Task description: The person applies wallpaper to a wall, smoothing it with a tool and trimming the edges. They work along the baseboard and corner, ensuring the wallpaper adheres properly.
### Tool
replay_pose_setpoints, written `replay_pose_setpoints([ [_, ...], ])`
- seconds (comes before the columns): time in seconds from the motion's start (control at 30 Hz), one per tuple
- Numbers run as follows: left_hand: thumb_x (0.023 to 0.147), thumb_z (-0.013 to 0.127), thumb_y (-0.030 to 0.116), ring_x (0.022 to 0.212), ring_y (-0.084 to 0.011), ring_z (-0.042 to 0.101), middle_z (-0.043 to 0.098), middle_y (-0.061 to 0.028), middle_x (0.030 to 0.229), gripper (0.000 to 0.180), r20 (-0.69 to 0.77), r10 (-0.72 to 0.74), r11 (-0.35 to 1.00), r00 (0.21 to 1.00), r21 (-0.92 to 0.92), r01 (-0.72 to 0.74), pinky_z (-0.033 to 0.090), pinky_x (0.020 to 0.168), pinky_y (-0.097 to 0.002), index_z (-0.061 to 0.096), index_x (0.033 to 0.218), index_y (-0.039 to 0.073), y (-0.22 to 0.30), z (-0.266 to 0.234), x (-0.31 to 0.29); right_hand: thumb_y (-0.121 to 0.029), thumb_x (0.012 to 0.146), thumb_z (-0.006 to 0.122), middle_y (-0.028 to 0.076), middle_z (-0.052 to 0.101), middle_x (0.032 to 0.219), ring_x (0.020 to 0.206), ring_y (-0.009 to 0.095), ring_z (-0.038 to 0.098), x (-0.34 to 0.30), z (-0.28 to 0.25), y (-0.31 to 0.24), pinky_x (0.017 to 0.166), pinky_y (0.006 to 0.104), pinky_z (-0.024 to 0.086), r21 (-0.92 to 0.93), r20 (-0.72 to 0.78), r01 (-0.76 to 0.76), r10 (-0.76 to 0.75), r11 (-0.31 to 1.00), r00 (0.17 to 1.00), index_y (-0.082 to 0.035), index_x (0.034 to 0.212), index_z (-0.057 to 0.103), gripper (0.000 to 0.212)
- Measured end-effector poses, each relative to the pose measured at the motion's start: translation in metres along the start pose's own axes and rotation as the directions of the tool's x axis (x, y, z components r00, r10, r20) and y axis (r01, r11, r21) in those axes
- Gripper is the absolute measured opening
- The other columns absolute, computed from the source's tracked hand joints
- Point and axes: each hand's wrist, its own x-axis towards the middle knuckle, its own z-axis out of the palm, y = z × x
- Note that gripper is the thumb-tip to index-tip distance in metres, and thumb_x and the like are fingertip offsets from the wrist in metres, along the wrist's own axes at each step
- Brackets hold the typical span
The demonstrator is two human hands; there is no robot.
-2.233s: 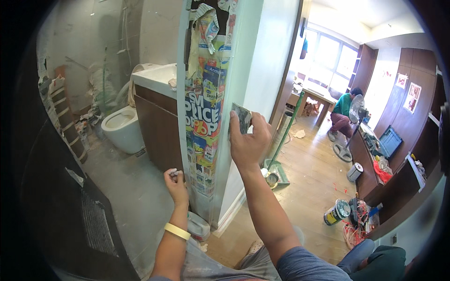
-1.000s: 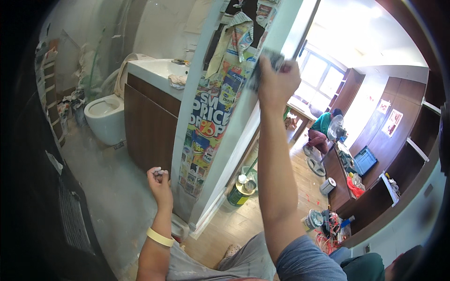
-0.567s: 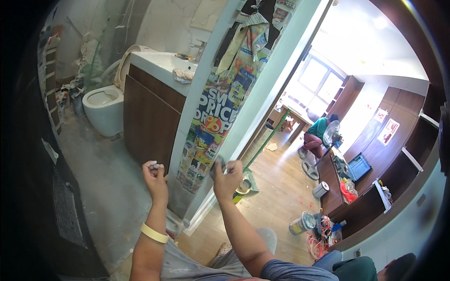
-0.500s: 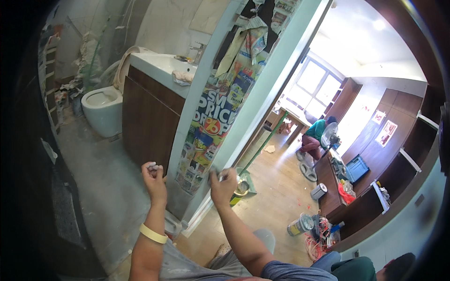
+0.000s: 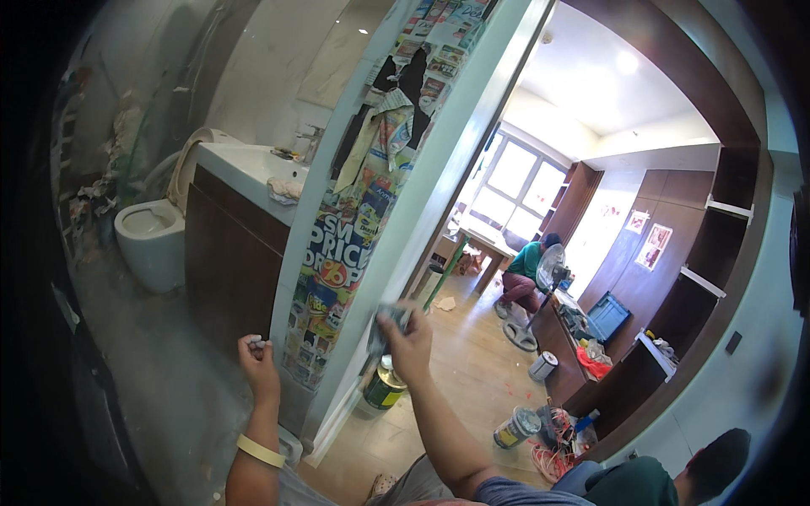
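My right hand (image 5: 411, 339) presses a small grey sanding pad (image 5: 386, 323) against the white door frame (image 5: 422, 202), low on its edge. My left hand (image 5: 257, 358), a yellow band on its wrist, is held up beside the frame with its fingers pinched on a small white bit. Colourful printed paper (image 5: 350, 228) covers the frame's inner face between the two hands.
A green paint can (image 5: 385, 386) stands on the wood floor by the frame's foot. To the left are a toilet (image 5: 152, 240) and a dark vanity with a white sink (image 5: 240, 211). A seated person (image 5: 525, 274), a fan, more cans (image 5: 516, 427) and clutter lie further right.
My right hand went from high on the frame down to its lower part, still holding the pad. My left hand stayed raised beside the frame. My view tilted upward.
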Motion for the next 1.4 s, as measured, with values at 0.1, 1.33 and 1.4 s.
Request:
replay_pose_setpoints([
  [0.1, 0.098, 0.066, 0.002, 0.085, -0.0090, 0.046, 0.050, 0.0004, 0.100, 0.022, 0.012, 0.020, 1.000, 1.000, 0.000, -0.020, 0.042, 0.080, -0.0249, 0.055, 0.117, 0.007, -0.007, 0.006, 0.000, -0.016, 0.098, 0.074, 0.003, 0.066, 0.093, 0.087, 0.009, 0.060, 0.058, 0.005, -0.052, 0.077, 0.0265, 0.050, -0.101, -0.055, 0.229, -0.235, 0.968, 0.970, 0.000, 0.109, 0.064, 0.022],
  [1.33, 0.096, 0.066, 0.000, 0.090, -0.0109, 0.053, 0.053, -0.0016, 0.101, 0.022, 0.006, -0.034, 0.999, 0.999, -0.036, 0.035, 0.046, 0.085, -0.0275, 0.057, 0.116, 0.006, 0.004, -0.006, 0.002, -0.019, 0.090, 0.076, 0.025, 0.066, 0.083, 0.078, 0.040, 0.068, 0.192, 0.037, -0.145, 0.075, 0.0484, 0.051, -0.535, -0.314, 0.463, -0.675, 0.707, 0.667, 0.004, 0.103, 0.052, 0.035],
  [1.4, 0.096, 0.066, -0.001, 0.090, -0.0102, 0.053, 0.053, -0.0014, 0.101, 0.022, 0.015, -0.029, 0.998, 0.999, -0.053, 0.030, 0.045, 0.085, -0.0266, 0.057, 0.116, 0.006, 0.004, -0.003, 0.000, -0.019, 0.090, 0.076, 0.024, 0.067, 0.082, 0.077, 0.038, 0.068, 0.208, 0.035, -0.157, 0.075, 0.0467, 0.052, -0.546, -0.316, 0.458, -0.678, 0.702, 0.663, 0.004, 0.099, 0.054, 0.033],
])
